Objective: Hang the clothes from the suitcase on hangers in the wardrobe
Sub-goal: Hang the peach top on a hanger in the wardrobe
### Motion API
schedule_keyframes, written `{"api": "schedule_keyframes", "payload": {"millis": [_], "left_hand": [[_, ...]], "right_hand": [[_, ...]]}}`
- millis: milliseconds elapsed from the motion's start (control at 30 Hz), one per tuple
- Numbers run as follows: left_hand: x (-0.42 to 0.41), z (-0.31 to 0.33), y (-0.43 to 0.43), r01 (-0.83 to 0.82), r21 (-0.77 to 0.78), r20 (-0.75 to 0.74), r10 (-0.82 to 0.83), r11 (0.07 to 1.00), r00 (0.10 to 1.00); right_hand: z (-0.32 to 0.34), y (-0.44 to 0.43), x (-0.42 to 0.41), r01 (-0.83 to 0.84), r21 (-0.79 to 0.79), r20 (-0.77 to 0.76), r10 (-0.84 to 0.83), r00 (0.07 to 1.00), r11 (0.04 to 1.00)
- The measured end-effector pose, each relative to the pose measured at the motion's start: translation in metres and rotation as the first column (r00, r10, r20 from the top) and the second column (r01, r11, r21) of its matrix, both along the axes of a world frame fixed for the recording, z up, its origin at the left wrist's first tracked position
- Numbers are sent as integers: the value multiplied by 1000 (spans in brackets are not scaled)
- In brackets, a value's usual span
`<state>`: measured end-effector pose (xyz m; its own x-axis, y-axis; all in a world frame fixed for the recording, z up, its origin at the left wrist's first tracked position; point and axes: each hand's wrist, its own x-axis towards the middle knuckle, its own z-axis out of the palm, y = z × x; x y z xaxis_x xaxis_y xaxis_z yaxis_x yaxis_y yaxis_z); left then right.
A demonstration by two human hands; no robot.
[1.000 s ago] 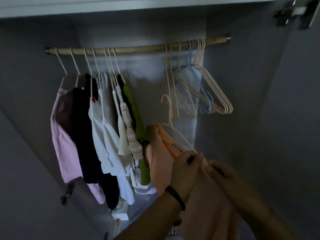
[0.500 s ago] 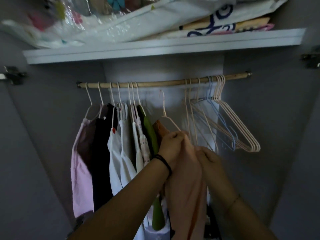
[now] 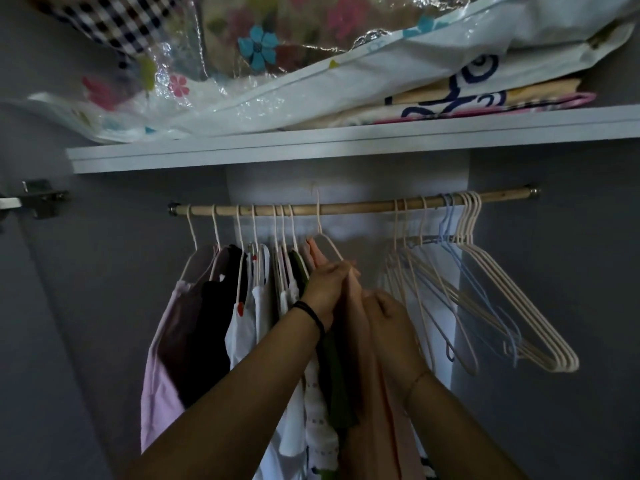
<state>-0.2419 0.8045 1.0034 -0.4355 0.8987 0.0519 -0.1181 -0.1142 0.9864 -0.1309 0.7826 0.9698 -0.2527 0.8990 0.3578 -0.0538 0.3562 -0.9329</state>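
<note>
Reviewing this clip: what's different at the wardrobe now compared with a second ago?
Both hands lifted the hanger carrying the peach garment up from below the rod. Its hook now reaches over the rod, between the hung clothes and the empty hangers. The left hand kept gripping the hanger, the right hand the peach garment. The hung clothes and empty hangers stayed in place.

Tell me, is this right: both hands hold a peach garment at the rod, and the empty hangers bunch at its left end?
Not quite: the head view shows the empty hangers bunched at the right end of the rod. The left hand and right hand do hold the peach garment there.
</note>
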Motion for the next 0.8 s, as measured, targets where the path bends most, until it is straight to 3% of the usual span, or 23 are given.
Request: {"api": "schedule_keyframes", "payload": {"millis": [200, 367, 467, 600, 800], "left_hand": [[-12, -24, 3, -113, -78, -29, 111, 991, 993], [-18, -34, -6, -111, -94, -27, 109, 989, 994], [-19, -39, -13, -109, -87, 15, 110, 990, 994], [-21, -47, -23, -106, -90, -59, 101, 990, 993], [-2, -44, -72, -115, 9, -130, 115, 993, 985]], "right_hand": [[-32, 14, -22, -26, -70, 17, 27, 999, 997], [-41, 7, -25, -68, -61, 18, 70, 997, 996], [-43, 4, -22, -91, -73, -7, 91, 996, 993], [-41, -4, -13, -142, -91, -71, 136, 988, 986], [-45, -21, 1, -196, -31, -47, 195, 980, 980]]}}
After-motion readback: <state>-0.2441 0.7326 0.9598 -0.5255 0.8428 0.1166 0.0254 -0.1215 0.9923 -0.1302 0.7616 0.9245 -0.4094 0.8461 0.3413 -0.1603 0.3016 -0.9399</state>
